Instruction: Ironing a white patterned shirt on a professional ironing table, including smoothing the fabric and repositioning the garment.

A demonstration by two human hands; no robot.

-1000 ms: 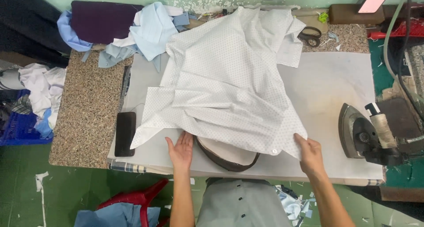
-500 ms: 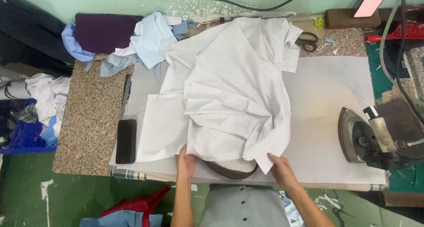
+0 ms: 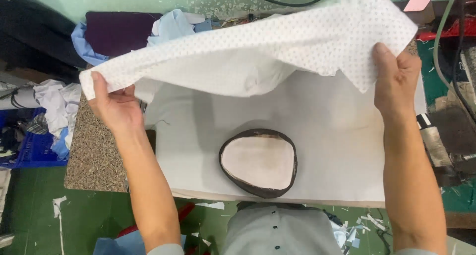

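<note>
We see thin white cloth with fine dark dots, soft and matt, pinched in the left grip and the right grip. Below both grips the counter wears a white padded cover — matt, faintly stained. Under the left grip its bare edge looks like speckled stone. Between the grips, lower down, lies a pad — pale worn cloth, dark rim.

The shirt, flat and bunched on the board a second ago, is now lifted clear and stretched in the air. The left hand and right hand, earlier pressed at the shirt's near hem, now grip its two ends, raised and spread apart. The oval pad, earlier mostly covered, is now fully exposed.
</note>
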